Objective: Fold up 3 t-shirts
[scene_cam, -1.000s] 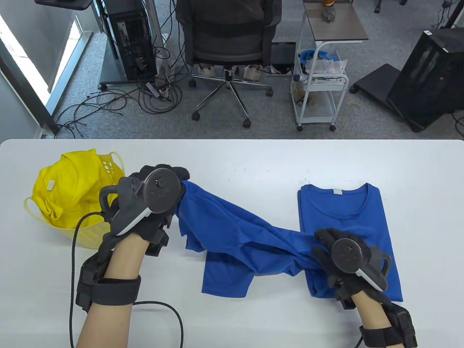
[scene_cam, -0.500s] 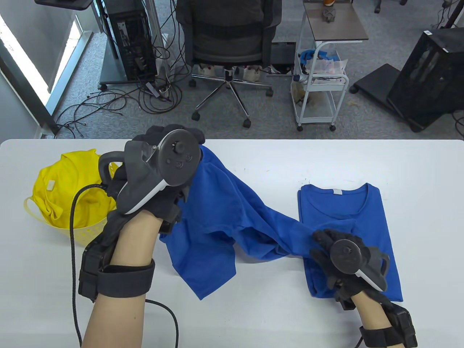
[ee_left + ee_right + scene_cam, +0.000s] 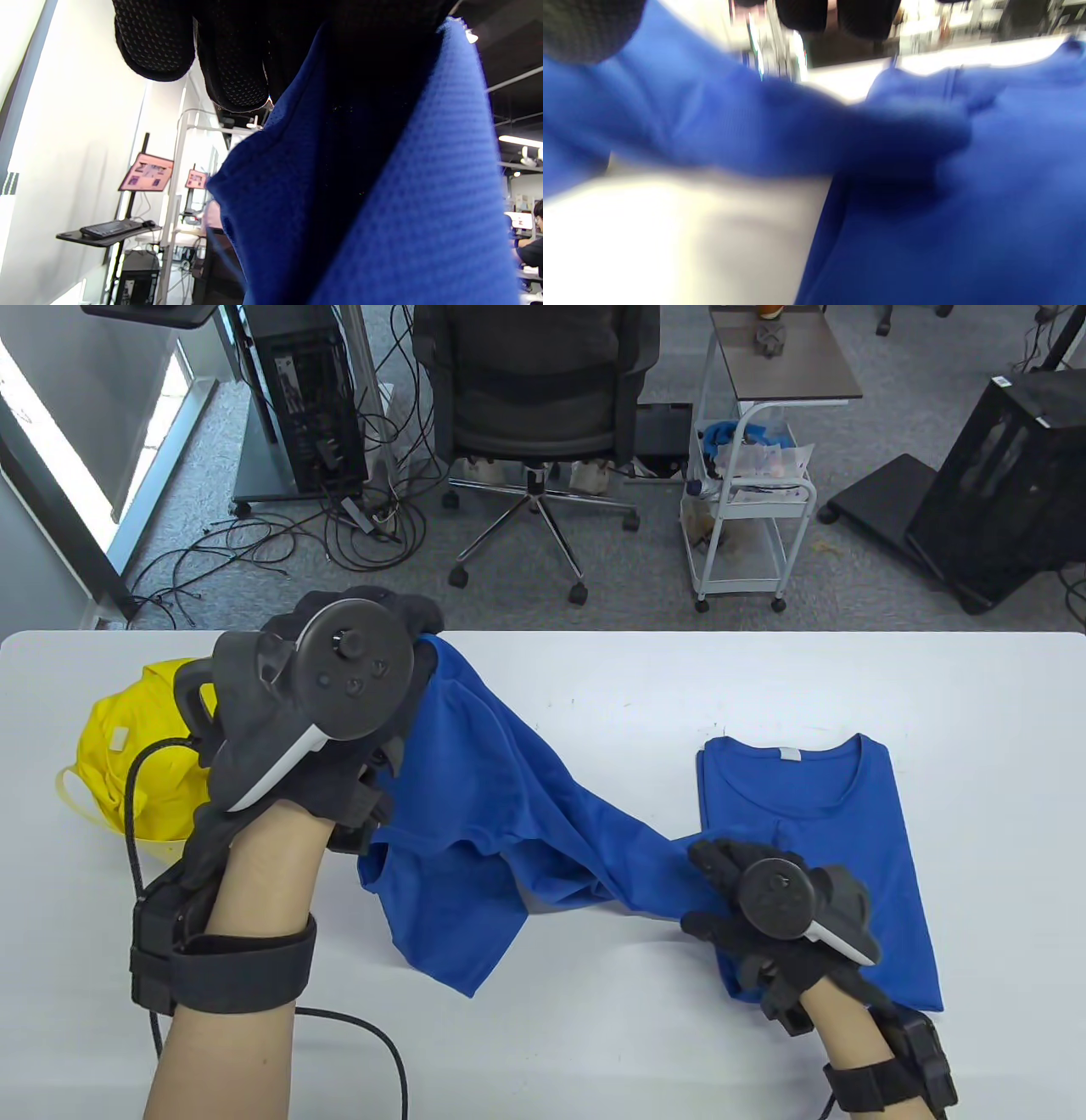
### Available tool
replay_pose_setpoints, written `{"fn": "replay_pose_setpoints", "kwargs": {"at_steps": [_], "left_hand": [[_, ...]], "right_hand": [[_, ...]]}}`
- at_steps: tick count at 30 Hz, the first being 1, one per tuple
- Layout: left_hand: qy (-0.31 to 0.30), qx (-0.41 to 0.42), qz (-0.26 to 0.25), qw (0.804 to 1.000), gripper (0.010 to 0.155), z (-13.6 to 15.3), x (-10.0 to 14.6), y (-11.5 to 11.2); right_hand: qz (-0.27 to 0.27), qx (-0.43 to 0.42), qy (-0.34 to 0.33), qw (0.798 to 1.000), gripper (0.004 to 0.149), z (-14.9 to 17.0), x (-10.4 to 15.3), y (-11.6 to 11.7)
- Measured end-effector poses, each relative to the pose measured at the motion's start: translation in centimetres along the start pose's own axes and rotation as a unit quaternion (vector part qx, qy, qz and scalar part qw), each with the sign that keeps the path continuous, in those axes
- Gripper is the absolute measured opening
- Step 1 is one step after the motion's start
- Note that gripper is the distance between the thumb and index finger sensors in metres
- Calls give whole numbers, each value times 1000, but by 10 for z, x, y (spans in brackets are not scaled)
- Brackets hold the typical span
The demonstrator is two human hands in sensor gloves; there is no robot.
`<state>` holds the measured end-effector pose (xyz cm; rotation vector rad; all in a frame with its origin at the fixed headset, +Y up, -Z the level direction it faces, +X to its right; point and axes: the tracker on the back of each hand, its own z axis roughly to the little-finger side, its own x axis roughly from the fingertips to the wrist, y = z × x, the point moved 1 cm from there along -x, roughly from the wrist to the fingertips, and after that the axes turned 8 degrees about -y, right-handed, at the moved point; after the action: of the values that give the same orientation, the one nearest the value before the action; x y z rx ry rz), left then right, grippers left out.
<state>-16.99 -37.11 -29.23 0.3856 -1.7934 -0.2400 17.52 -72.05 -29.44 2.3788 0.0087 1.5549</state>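
A loose blue t-shirt hangs stretched between both hands above the white table. My left hand is raised near the table's far edge and grips one end of it; in the left wrist view the blue cloth hangs from under the gloved fingers. My right hand grips the other end low over the table. A folded blue t-shirt lies flat at the right, partly under that hand. A yellow t-shirt fills the yellow basket at the left.
A black cable trails from my left wrist across the table's near side. Beyond the far edge stand an office chair, a white cart and a computer tower. The right wrist view is blurred.
My left hand has risen and moved away from me with its end of the blue shirt, then drifted left. The right hand shifted slightly left. The shirt now hangs more spread.
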Motion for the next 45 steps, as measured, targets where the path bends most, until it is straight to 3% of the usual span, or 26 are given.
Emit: {"fn": "replay_pose_setpoints", "kwargs": {"at_steps": [1,2,5,7,9,14,16,19,22,25,27,29,33,37,41,42,45], "left_hand": [[1,-1,2,1000,41,3,0,-1],[0,-1,1,1000,41,4,0,-1],[0,0,3,1000,41,12,4,-3],[2,-8,8,1000,41,18,8,-4],[7,-17,13,1000,41,25,12,-3],[26,-27,24,999,40,45,22,-1],[29,-25,23,999,40,50,25,-3],[43,-35,19,998,40,59,30,-2],[64,-46,10,997,40,72,36,5],[91,-57,1,994,40,87,39,13],[103,-60,4,993,40,95,40,12],[109,-51,23,992,40,101,38,1],[78,-7,91,993,40,100,32,-40],[55,-50,155,985,40,85,21,-79],[41,-62,175,982,41,73,13,-101],[36,-60,176,982,41,70,11,-104],[30,-60,174,982,41,67,7,-110]], "right_hand": [[-45,45,22,998,95,-7,-9,7],[-30,91,30,995,95,-12,-17,9],[-39,173,65,982,76,-21,-45,23],[-58,171,69,981,66,-21,-57,32],[-55,159,70,983,61,-21,-63,40],[5,197,48,979,45,-28,-57,38],[3,219,40,975,43,-31,-52,33],[41,189,27,981,43,-28,-35,7],[75,93,23,993,43,-15,-5,-44],[42,-28,25,998,43,5,21,-88],[36,-75,37,996,44,20,30,-101],[39,-71,68,994,44,36,29,-98],[-41,-82,117,989,44,62,6,-56],[-84,-93,158,979,45,79,-19,-21],[33,-27,180,983,57,72,-25,-25],[68,-19,149,986,58,62,-24,-29],[96,-1,65,993,48,37,-22,-33]]}}
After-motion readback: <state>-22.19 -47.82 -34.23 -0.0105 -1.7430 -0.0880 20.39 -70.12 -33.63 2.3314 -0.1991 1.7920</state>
